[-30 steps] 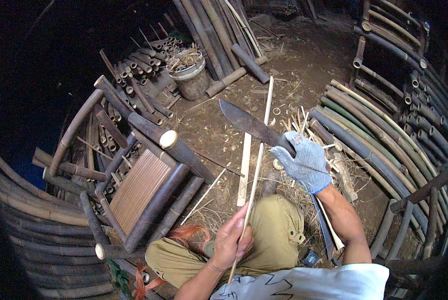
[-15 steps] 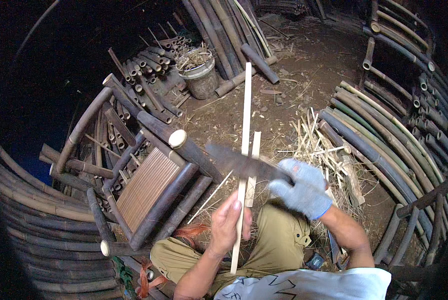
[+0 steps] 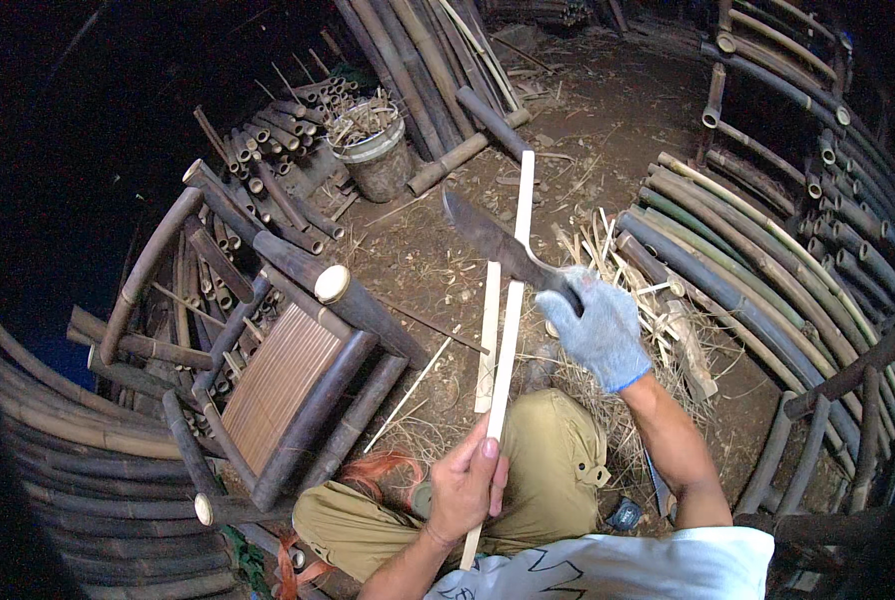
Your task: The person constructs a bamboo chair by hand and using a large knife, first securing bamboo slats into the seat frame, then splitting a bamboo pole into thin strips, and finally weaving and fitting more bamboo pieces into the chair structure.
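Note:
My bare left hand [image 3: 470,487] is closed around the lower part of a long pale bamboo strip [image 3: 509,345], which stands up in front of me with its top leaning slightly right. In my right hand [image 3: 600,328], covered by a grey-blue knit glove, is the handle of a broad dark knife [image 3: 490,240]. The blade points up and left and crosses the strip in its upper half; whether its edge bites into the strip I cannot tell. A shorter pale strip [image 3: 487,345] shows just left of the long one, beyond my knee.
At the left stands a bamboo chair [image 3: 293,385] with a slatted panel. Loose shavings [image 3: 658,375] heap up beside my right knee, near a small tape measure [image 3: 624,514]. Bamboo poles [image 3: 738,270] are stacked at the right. A bucket [image 3: 381,172] of scraps stands farther off.
The knife has moved farther up the strip, its tip now angled higher. My left hand and the strip sit lower in view, and the strip's top leans more to the right.

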Available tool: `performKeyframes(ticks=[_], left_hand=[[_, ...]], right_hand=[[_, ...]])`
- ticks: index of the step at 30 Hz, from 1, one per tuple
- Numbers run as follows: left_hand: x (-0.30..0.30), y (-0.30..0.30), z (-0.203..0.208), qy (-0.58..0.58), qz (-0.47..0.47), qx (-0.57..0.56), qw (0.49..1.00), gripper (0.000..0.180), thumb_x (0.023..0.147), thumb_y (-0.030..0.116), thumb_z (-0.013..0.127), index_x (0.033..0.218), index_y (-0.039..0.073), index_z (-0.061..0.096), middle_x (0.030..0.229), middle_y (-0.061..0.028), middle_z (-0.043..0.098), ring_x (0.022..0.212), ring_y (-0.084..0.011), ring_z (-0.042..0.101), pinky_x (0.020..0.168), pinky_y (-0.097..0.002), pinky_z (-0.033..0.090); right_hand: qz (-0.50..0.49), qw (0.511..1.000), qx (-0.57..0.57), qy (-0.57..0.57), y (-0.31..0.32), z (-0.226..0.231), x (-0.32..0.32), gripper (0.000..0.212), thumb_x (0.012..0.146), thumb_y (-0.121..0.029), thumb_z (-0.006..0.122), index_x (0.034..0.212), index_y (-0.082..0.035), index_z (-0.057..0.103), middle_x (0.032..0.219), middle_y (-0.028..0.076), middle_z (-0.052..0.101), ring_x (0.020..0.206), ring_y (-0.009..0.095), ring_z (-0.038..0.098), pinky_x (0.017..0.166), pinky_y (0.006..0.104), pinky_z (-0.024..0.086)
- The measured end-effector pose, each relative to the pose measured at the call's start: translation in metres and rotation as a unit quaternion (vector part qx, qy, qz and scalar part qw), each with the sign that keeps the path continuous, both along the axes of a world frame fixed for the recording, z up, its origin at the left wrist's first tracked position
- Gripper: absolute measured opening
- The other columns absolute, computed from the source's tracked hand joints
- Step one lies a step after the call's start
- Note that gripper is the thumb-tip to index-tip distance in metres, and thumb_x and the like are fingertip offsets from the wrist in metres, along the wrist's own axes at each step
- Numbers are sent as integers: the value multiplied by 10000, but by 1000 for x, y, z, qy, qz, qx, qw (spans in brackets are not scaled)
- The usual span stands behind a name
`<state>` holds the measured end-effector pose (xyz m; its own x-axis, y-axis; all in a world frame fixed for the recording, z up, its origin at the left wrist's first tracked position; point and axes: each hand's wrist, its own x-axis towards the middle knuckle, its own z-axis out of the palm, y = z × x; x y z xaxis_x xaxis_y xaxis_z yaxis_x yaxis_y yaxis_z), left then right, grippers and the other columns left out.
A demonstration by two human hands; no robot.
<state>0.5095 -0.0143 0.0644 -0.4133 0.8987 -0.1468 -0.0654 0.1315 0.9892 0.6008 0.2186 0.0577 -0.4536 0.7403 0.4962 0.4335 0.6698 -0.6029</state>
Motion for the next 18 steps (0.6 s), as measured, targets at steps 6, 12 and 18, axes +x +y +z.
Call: performKeyframes(ticks=[6, 12, 18], left_hand=[[1, -27, 1, -25, -5, -6, 1000, 434, 1071, 193, 397, 1474, 34, 408, 531, 10, 451, 406, -59, 407, 401, -206, 348], [10, -90, -12, -26, -4, -66, 997, 364, 1031, 191, 477, 1307, -38, 538, 558, -25, 499, 398, -99, 455, 390, -259, 388], [-72, 38, -26, 154, 267, 237, 921, 113, 940, 33, 584, 1035, 10, 528, 958, -56, 524, 874, -122, 531, 762, -294, 492]], right_hand=[[37, 998, 12, 47, 21, 4, -2, 359, 869, -397, 696, 955, -50, 662, 807, 188, 655, 754, 375, 656, 658, 435, 508], [-80, 990, 14, 112, 136, -5, 26, 499, 1014, -444, 451, 844, -3, 615, 791, 229, 624, 687, 396, 608, 611, 474, 450], [145, 958, -231, 87, 10, 15, 2, 473, 940, -446, 597, 836, 16, 610, 684, 79, 563, 597, 144, 511, 537, 378, 426]])
